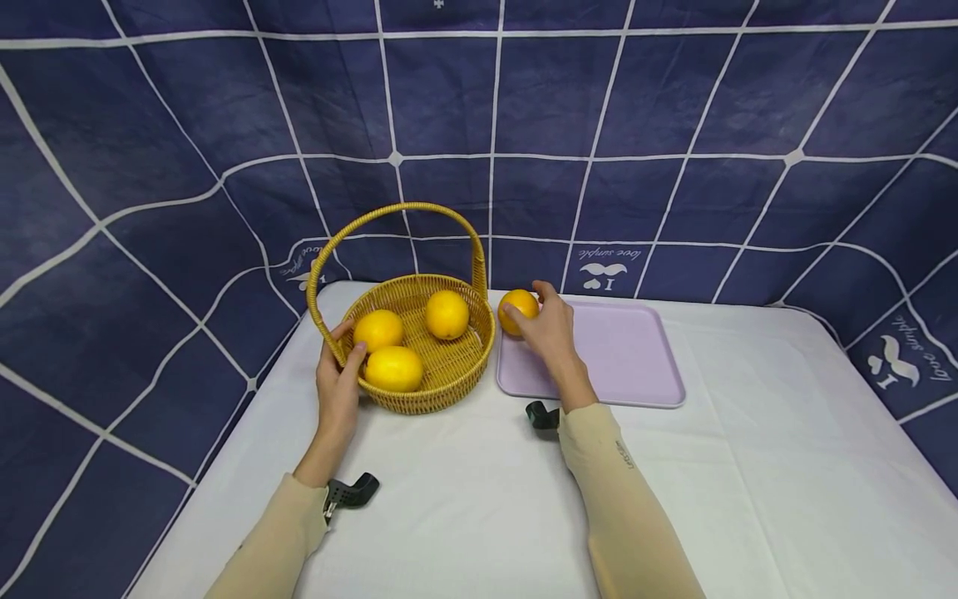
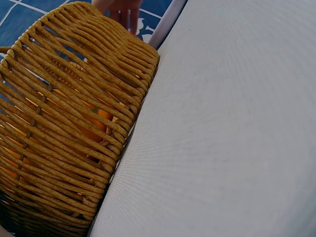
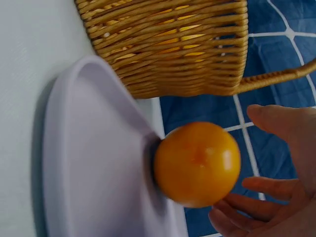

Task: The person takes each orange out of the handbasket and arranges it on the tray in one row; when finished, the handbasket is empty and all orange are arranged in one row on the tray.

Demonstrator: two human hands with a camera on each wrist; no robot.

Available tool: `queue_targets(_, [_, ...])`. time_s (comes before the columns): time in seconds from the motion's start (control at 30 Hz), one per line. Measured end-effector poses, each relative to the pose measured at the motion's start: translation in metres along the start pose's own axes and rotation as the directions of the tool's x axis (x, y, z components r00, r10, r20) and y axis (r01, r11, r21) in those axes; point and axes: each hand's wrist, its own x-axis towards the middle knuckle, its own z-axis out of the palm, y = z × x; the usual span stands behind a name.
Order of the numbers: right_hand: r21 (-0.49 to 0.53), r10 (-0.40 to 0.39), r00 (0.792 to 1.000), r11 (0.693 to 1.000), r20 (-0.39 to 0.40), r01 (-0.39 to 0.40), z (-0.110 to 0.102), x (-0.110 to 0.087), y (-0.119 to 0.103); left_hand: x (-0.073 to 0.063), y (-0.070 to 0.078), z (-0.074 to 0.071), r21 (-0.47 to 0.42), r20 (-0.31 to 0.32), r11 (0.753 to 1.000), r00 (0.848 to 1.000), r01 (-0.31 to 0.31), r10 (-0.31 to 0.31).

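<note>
"Beige sleeves [image 1: 629,499] come nearest. And the hands?"
"Left hand [image 1: 339,391] grips the wicker basket [image 1: 422,402] by its left rim. Right hand [image 1: 552,329] spreads wide about an orange [image 3: 197,164], thumb clear of it."
"Where's that orange?"
"On the lilac tray [image 1: 621,349], far left corner."

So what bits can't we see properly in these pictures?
- Head view: the writing on the right sleeve is too small to read.
- Left wrist view: the fruits inside the basket are mostly hidden by its woven wall.
- Right wrist view: the tray is cut off by the bottom edge, and the right hand by the right edge.
</note>
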Motion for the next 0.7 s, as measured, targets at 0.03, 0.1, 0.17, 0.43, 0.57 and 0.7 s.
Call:
queue_targets(0.03, [0.002,-0.010,1.000,1.000,-0.004,0.010,-0.001,0.000,-0.002,0.000,0.000,0.000,-0.002,0.001,1.000,1.000,-0.001,0.001])
queue_targets(0.1, [0.008,-0.027,1.000,1.000,-0.012,0.027,-0.002,-0.001,-0.007,0.000,0.000,0.000,-0.012,0.003,1.000,1.000,-0.003,0.003])
queue_targets(0.17, [0.014,-0.045,0.999,0.999,-0.014,0.045,-0.004,-0.003,-0.013,0.000,0.000,-0.001,-0.026,0.005,1.000,1.000,-0.004,0.004])
queue_targets(0.43, [0.067,-0.129,0.992,0.989,-0.003,0.129,-0.010,-0.012,-0.040,-0.002,0.002,-0.001,-0.021,0.006,1.000,1.000,-0.008,0.008])
queue_targets(0.57, [0.079,-0.180,0.984,0.981,0.017,0.178,-0.011,-0.018,-0.053,-0.002,0.003,0.000,-0.014,0.003,1.000,1.000,-0.017,0.017])
queue_targets(0.7, [0.083,-0.220,0.975,0.973,0.041,0.216,-0.009,-0.025,-0.062,-0.002,0.002,0.000,-0.007,-0.001,1.000,1.000,-0.025,0.025])
